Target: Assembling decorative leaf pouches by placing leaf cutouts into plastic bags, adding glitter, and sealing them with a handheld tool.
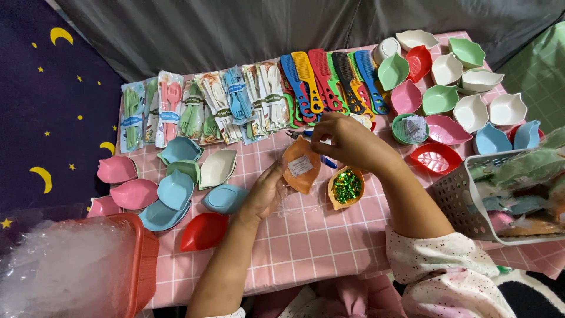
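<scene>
Head view shows an orange leaf-shaped dish [301, 165] in a clear, crinkly plastic bag, just above a small orange bowl [346, 187] full of shiny green bits. Left hand [266, 191] has its grip closed on the dish's lower left edge. Right hand [347, 140] pinches the bag's top, fingers together. Both sit over the pink checked worktop [306, 247]. Beyond the dish lie long, toothy plastic combs [329, 82]. Left of it rest smooth blue and pink dishes [170, 188].

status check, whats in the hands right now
Left hand and right hand both grip orange leaf dish in clear wrap. Dish of green bits close beside. Nothing blocking.
</scene>
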